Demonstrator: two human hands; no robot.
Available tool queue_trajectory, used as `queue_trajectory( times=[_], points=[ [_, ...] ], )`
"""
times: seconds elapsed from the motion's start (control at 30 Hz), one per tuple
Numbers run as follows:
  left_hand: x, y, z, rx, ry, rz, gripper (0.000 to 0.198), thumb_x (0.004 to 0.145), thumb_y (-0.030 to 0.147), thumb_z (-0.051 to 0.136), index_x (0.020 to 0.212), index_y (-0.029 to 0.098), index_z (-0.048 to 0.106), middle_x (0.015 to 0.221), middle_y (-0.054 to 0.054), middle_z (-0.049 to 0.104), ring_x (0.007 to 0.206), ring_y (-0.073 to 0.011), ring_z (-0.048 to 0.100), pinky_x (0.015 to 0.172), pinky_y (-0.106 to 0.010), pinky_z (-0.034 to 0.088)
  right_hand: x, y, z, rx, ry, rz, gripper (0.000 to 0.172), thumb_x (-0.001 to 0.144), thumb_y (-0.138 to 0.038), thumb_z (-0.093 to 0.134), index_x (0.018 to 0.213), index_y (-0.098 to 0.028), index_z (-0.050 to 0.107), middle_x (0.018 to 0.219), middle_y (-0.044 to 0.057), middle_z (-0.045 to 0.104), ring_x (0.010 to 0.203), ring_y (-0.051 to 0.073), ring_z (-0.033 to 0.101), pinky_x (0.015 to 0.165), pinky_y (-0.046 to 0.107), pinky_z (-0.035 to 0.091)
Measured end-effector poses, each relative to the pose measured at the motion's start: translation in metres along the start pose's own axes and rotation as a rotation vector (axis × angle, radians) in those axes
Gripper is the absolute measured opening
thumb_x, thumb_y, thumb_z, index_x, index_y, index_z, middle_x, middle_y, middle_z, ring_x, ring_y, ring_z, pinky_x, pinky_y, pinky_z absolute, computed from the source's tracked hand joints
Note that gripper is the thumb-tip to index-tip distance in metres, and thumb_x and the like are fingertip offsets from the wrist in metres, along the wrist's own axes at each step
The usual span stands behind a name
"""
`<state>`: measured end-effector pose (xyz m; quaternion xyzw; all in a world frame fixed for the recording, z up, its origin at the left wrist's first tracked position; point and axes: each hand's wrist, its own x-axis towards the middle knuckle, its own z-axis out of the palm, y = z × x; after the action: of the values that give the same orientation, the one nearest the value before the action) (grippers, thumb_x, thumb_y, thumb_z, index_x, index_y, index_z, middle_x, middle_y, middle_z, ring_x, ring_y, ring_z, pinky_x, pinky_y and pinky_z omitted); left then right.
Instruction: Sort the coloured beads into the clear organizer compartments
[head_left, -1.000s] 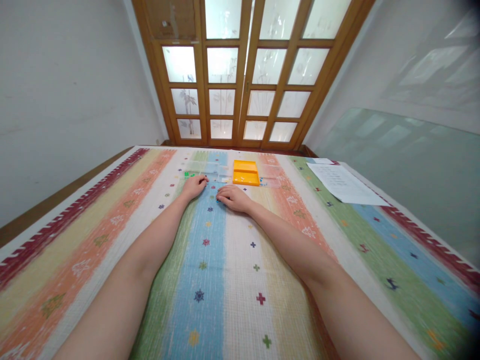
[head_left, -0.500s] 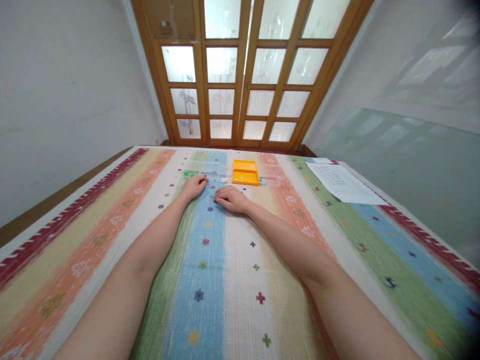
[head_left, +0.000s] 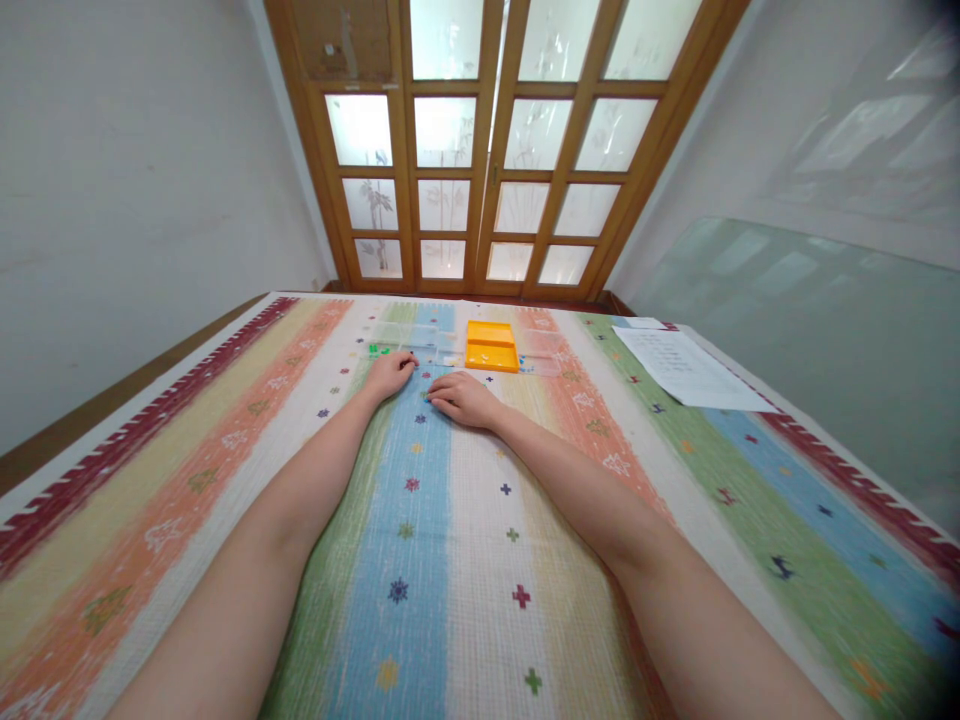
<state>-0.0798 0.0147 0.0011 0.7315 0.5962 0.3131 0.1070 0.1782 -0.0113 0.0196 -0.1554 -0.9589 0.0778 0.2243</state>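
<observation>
My left hand (head_left: 390,376) rests on the tablecloth with its fingers curled, at the front edge of a clear plastic box (head_left: 420,338). Small green pieces (head_left: 379,351) lie in that box, just beyond the hand. To the right, my right hand (head_left: 465,398) lies low over the cloth, thumb and fingers pressed together. A tiny bluish speck shows at its fingertips, too small to name. Behind it stands an open yellow case (head_left: 491,357) with a few small pale pieces in its front half. What either hand holds, if anything, I cannot make out.
Another clear box (head_left: 541,366) with small blue pieces sits right of the yellow case. Printed paper sheets (head_left: 686,370) lie farther right on the striped tablecloth (head_left: 480,560). Wood-framed glass doors (head_left: 487,170) close off the far side, and a glass panel (head_left: 817,340) leans at the right wall.
The fingertips of my right hand have shifted very slightly, and the speck there looks bluer now. My left hand has barely moved.
</observation>
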Motion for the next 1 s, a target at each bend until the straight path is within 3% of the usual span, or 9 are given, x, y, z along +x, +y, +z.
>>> queue_trajectory(
  times=[0.3, 0.5, 0.73, 0.87, 1.0],
  points=[
    [0.001, -0.004, 0.002, 0.005, -0.006, 0.018, 0.028, 0.093, 0.028, 0.055, 0.101, 0.022, 0.081, 0.109, -0.007, 0.080, 0.101, -0.0264, 0.070, 0.098, -0.038, 0.053, 0.002, 0.004, 0.007, -0.053, 0.013, 0.035, 0.031, 0.109, -0.031, 0.050, 0.117, -0.023, 0.079, 0.125, 0.008, 0.075, 0.118, 0.023, 0.066, 0.107, 0.042, 0.045],
    [0.001, -0.004, 0.002, 0.006, -0.022, 0.036, 0.030, 0.094, 0.030, 0.053, 0.103, 0.021, 0.080, 0.111, -0.007, 0.079, 0.103, -0.0257, 0.069, 0.098, -0.037, 0.053, -0.003, 0.018, 0.003, -0.085, 0.222, 0.151, 0.030, 0.108, -0.032, 0.052, 0.120, -0.025, 0.078, 0.126, 0.009, 0.074, 0.118, 0.025, 0.065, 0.107, 0.044, 0.046],
    [0.002, -0.009, 0.004, 0.017, -0.001, 0.050, 0.029, 0.093, 0.031, 0.054, 0.103, 0.022, 0.080, 0.108, -0.007, 0.079, 0.099, -0.0260, 0.069, 0.096, -0.038, 0.052, -0.016, 0.049, -0.009, -0.087, 0.492, 0.412, 0.029, 0.105, -0.030, 0.054, 0.119, -0.022, 0.079, 0.124, 0.010, 0.075, 0.118, 0.028, 0.066, 0.109, 0.046, 0.047],
    [0.001, -0.008, 0.003, 0.023, -0.009, 0.029, 0.029, 0.093, 0.030, 0.055, 0.102, 0.021, 0.080, 0.108, -0.007, 0.079, 0.099, -0.0257, 0.069, 0.095, -0.037, 0.053, -0.021, 0.066, -0.010, -0.065, 0.554, 0.552, 0.032, 0.103, -0.027, 0.054, 0.126, -0.021, 0.076, 0.133, 0.011, 0.071, 0.123, 0.028, 0.064, 0.111, 0.047, 0.047],
    [0.001, -0.008, 0.004, 0.012, -0.002, 0.030, 0.028, 0.093, 0.031, 0.055, 0.101, 0.021, 0.080, 0.108, -0.007, 0.079, 0.099, -0.0259, 0.069, 0.095, -0.037, 0.052, -0.022, 0.067, -0.010, -0.069, 0.517, 0.541, 0.032, 0.100, -0.025, 0.057, 0.127, -0.022, 0.075, 0.137, 0.011, 0.068, 0.125, 0.028, 0.062, 0.111, 0.047, 0.047]
  ],
)
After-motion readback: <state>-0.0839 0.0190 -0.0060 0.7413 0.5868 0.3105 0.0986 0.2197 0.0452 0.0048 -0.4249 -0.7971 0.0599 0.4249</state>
